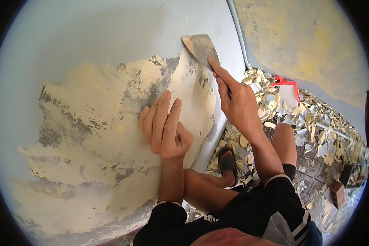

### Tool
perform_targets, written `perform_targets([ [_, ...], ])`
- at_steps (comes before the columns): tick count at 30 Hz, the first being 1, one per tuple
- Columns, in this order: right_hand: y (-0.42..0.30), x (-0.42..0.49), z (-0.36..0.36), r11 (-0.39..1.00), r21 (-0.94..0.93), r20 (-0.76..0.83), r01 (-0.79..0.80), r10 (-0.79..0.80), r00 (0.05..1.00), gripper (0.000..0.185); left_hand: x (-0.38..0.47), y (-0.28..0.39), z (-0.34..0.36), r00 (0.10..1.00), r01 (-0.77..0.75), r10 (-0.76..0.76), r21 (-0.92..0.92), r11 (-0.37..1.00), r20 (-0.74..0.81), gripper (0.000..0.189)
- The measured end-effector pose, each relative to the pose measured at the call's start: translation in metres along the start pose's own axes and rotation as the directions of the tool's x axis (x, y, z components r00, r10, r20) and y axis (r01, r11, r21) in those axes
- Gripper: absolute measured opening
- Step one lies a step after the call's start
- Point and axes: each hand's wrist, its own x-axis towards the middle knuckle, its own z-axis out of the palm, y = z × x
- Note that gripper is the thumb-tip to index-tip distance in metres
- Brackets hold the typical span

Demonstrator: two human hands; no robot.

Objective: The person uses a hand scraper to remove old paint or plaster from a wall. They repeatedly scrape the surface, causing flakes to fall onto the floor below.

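Observation:
A wide metal scraper (200,46) is gripped in my right hand (241,101), the index finger lying along its blade. The blade's corner meets the wall (110,33) where the light blue-grey paint ends. Below that ragged edge spreads a stripped, cream-coloured patch (92,123) with dark grey marks. My left hand (166,129) is raised in front of this bare patch, holding nothing, its fingers apart and slightly bent. Whether its fingertips touch the surface I cannot tell. The scraper's handle is mostly hidden inside my right hand.
Peeled paint flakes (329,129) cover much of the tiled floor. A red-edged white piece (289,93) lies among them. A pale pipe (240,33) runs down the corner beside a yellowish wall (301,37). A brick-like block (337,193) and a dark container (353,175) sit at right.

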Motion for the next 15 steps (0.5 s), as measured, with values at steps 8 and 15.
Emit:
perform_targets([
  [8, 0.010, 0.001, -0.002, 0.997, -0.039, -0.025, 0.067, -0.068, 0.997, 0.052, 0.000, 0.001, -0.003, 1.000, 0.002, -0.002, -0.007, 1.000, -0.010, 0.038],
  [15, 0.010, -0.043, 0.007, 0.999, -0.042, 0.147, 0.031, -0.025, 0.989, 0.053, -0.001, 0.002, -0.001, 1.000, 0.023, -0.023, -0.007, 1.000, 0.006, 0.040],
])
